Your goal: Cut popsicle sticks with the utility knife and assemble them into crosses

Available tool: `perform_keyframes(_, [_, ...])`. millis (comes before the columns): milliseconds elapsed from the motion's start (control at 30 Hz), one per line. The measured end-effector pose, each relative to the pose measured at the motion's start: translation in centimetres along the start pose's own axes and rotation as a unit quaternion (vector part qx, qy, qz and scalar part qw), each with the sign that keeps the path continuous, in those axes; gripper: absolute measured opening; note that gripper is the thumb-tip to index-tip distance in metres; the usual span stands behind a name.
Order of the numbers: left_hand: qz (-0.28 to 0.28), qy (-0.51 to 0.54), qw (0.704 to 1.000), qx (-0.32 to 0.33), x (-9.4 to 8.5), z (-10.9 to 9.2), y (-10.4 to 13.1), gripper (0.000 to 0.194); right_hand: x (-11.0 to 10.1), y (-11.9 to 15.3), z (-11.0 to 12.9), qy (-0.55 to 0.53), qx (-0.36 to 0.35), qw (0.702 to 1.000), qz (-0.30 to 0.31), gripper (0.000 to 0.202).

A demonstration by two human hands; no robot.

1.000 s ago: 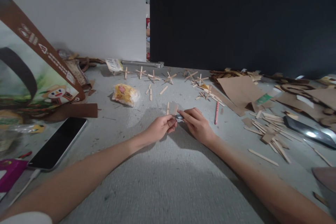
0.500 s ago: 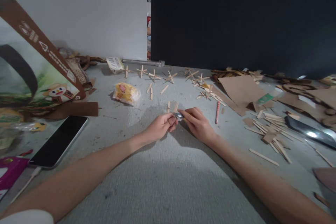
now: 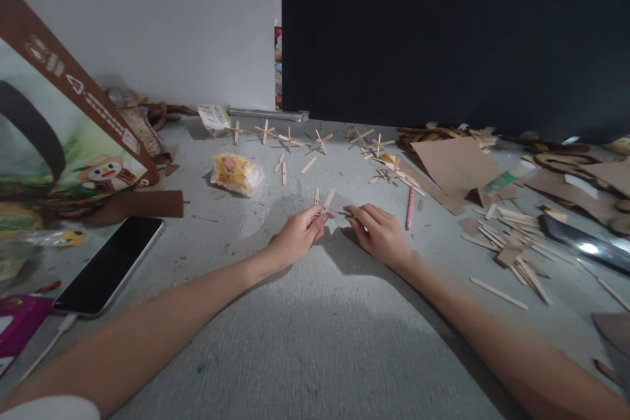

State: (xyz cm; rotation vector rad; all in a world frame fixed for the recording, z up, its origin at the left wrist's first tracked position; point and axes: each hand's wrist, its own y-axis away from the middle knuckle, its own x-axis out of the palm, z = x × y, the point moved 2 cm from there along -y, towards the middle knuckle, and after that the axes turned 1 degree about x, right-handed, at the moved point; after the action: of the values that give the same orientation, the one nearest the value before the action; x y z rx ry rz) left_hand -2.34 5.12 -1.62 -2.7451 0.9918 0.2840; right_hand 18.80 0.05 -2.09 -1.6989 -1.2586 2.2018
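My left hand (image 3: 298, 234) is closed, thumb and fingers pinching a short wooden craft stick (image 3: 329, 199) that points up and away. Just behind it on the table lies another small stick (image 3: 317, 195). My right hand (image 3: 381, 231) is closed around a thin metal blade (image 3: 340, 212); its narrow tip points at the left fingertips, and the rest is hidden by the fingers. A small gap separates the two hands. Beyond them, several crossed-stick pieces (image 3: 321, 142) stand in a row, with loose short sticks (image 3: 284, 174) in front.
On the left are a phone (image 3: 111, 267) with a cable, a yellow packet (image 3: 237, 174) and a printed bag (image 3: 79, 118). To the right lie a red-and-white stick (image 3: 409, 208), a pile of craft sticks (image 3: 516, 249), cardboard (image 3: 455, 170) and a dark object with a light (image 3: 585, 244).
My right hand has drawn slightly right, away from the left, and the blade has turned so it looks thinner. The stick in my left hand now leans more to the right.
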Motion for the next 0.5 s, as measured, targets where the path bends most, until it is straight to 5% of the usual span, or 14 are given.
perform_keyframes(233, [-0.007,-0.111,0.994,0.010,-0.2,0.1,0.0,0.018,-0.1,-0.3,0.3,0.048,-0.019,0.998,0.030,0.028])
perform_keyframes(367, [-0.073,-0.191,0.979,0.020,-1.6,0.8,-0.5,0.016,-0.1,-0.5,0.9,0.091,-0.028,0.995,0.029,0.028])
perform_keyframes(500, [-0.131,-0.289,0.945,0.080,-3.0,0.9,-1.3,0.018,0.1,-0.6,1.3,0.106,0.039,0.993,0.047,0.029])
